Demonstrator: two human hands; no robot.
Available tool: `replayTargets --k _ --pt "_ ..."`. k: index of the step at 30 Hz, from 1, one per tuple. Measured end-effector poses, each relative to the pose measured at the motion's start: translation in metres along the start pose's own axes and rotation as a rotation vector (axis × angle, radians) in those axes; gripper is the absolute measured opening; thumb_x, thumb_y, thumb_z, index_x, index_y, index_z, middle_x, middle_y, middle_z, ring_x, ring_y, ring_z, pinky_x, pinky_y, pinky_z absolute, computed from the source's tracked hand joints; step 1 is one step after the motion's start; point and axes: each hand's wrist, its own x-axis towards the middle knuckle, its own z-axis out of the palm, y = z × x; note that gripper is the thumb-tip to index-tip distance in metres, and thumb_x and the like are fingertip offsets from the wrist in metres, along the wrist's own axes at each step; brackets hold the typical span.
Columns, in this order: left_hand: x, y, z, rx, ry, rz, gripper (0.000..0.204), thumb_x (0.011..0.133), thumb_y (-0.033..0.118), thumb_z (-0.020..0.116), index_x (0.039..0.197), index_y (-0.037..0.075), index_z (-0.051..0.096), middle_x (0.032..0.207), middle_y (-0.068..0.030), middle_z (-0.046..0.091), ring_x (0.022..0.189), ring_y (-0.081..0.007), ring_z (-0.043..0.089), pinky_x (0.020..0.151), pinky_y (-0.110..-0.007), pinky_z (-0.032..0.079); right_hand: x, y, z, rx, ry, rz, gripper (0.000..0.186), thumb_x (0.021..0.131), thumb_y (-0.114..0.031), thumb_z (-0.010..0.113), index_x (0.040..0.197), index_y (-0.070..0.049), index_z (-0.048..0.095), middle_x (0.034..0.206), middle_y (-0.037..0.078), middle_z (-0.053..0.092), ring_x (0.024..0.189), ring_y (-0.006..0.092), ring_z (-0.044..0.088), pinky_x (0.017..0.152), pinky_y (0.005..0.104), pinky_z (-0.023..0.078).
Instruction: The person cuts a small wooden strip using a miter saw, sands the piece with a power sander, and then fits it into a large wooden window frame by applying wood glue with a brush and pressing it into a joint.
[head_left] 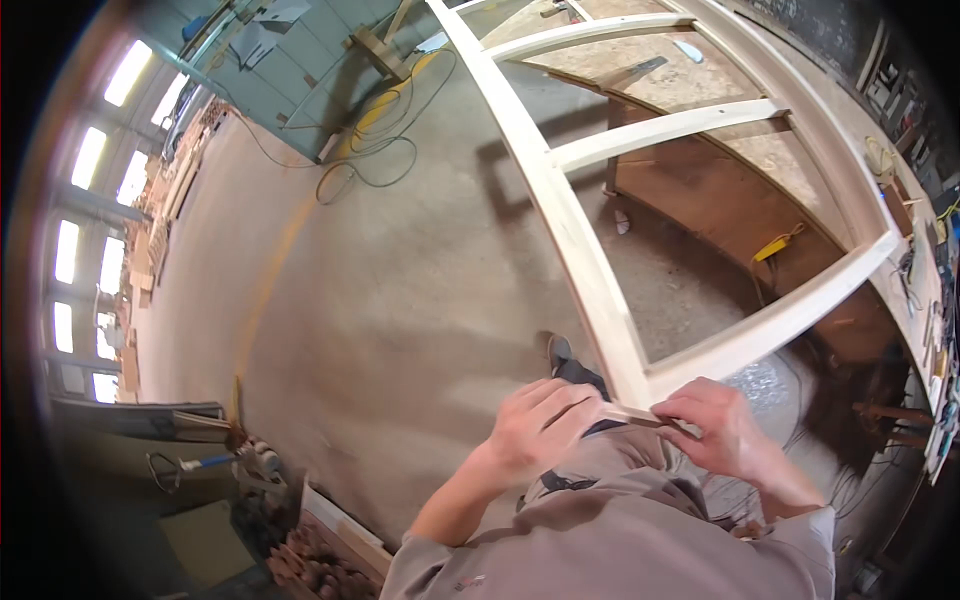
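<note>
A pale wooden frame (560, 215) with several crossbars stretches from my body toward the far right. Both hands are at its near corner, close to my waist. A thin, flat brownish strip (637, 414) spans between them against the frame's end; I cannot make out exactly what it is. My left hand (548, 425) is closed, its fingers curled around the strip's left end. My right hand (715, 425) pinches the right end between thumb and fingers, beside the corner joint. The fingers hide both ends of the strip.
Under the frame's far part stands a workbench (690, 180) with a brown side, and a yellow tool (778, 245) hangs there. A cable (375, 160) lies coiled on the floor near a green cabinet (270, 75). Wood scraps (320, 565) are piled at the lower left.
</note>
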Motion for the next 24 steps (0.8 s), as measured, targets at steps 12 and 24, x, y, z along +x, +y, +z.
replayTargets --k 12,24 --pt "0.048 -0.264 -0.097 -0.271 -0.01 -0.501 0.016 0.079 -0.008 0.069 0.092 0.0 0.066 0.079 -0.0077 0.066 0.067 -0.0112 0.061 0.061 -0.024 0.052 0.274 0.063 -0.001 0.385 0.354 0.528 0.022 0.086 -0.007 0.07 0.106 0.001 0.066 0.078 0.005 0.065 0.068 0.0099 0.06 0.06 0.0264 0.048" --pt "0.056 -0.571 -0.181 -0.359 -0.071 -0.976 0.004 0.089 -0.002 0.063 0.091 -0.003 0.066 0.079 -0.0031 0.066 0.07 -0.0075 0.061 0.064 -0.021 0.048 0.546 0.173 0.049 0.343 0.681 0.608 0.025 0.086 -0.008 0.071 0.108 0.003 0.07 0.085 0.005 0.071 0.076 0.0065 0.06 0.07 0.0237 0.049"
